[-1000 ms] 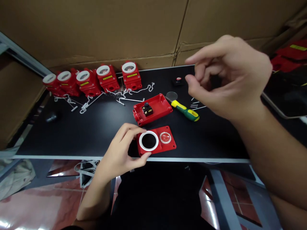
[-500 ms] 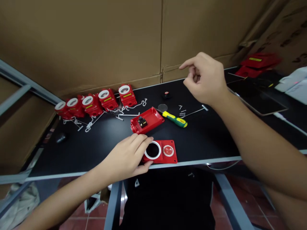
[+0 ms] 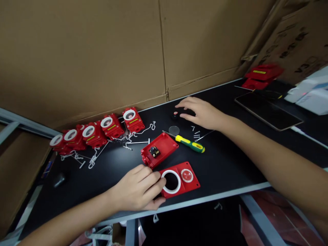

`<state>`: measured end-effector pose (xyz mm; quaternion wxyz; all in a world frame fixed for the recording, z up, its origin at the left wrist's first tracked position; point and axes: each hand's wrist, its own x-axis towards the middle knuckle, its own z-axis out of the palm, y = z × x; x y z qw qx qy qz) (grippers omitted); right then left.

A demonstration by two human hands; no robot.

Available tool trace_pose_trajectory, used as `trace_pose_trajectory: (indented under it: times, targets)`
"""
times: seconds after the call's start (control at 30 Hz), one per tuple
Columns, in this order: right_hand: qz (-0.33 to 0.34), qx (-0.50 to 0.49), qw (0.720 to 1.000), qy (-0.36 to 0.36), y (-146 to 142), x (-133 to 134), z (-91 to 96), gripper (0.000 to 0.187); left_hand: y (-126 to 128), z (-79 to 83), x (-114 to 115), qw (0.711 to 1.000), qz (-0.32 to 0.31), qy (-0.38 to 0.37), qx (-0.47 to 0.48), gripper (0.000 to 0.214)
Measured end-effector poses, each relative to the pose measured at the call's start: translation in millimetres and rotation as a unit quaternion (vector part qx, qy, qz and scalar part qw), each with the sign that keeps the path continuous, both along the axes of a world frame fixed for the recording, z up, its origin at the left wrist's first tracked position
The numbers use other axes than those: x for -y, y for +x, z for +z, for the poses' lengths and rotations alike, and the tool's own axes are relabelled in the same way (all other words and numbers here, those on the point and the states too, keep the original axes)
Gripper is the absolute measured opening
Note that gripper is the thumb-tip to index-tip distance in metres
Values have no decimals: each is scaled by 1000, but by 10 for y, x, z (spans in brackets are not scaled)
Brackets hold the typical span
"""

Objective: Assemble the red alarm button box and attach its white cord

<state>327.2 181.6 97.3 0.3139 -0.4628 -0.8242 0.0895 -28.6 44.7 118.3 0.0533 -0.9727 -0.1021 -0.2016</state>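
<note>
Gripping the glossy red plate (image 3: pixel 182 188), white-ringed, at the table's (image 3: pixel 230 164) 6 o'clock edge: left hand (image 3: pixel 139 188). Right hand (image 3: pixel 202 112): fingers parted just beside red-topped black part (image 3: pixel 175 117), plate's 12 o'clock. Remotely, I read "V3" on cardboard carton (image 3: pixel 285 66), plate's 2 o'clock.

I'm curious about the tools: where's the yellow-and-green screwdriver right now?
In the head view, the screwdriver lies right of centre on the black table, just right of the open red box and by the clear disc.

We see that the left hand (image 3: pixel 140 189), right hand (image 3: pixel 198 111) and both forearms (image 3: pixel 269 159) are bare. We notice plain black clothing (image 3: pixel 194 227).
</note>
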Motion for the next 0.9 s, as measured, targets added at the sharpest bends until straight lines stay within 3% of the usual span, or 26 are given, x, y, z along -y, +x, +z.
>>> trace_pose_trajectory:
  times: [0.13, 0.3, 0.53, 0.7, 0.9]
  targets:
    - [32, 22, 999, -37, -44, -26, -118, 34, -76, -91, -24, 998, -15, -50, 44, 28]
    - [8, 24, 998, -49, -47, -18, -161, 32, -171, -111, -37, 989, -5, -104, 103, 25]
    - [-40, 60, 995, -62, -150, -13, -96, 25, -266, -229, -92, 965, 138, -166, 147, 37]
    - [-48, 104, 989, -93, -200, -133, 53, 15, -212, -231, -99, 959, 172, -192, 115, 47]
    - [-23, 104, 987, -121, -218, -256, 136, 16, -187, -273, -160, 954, 205, -177, 125, 31]
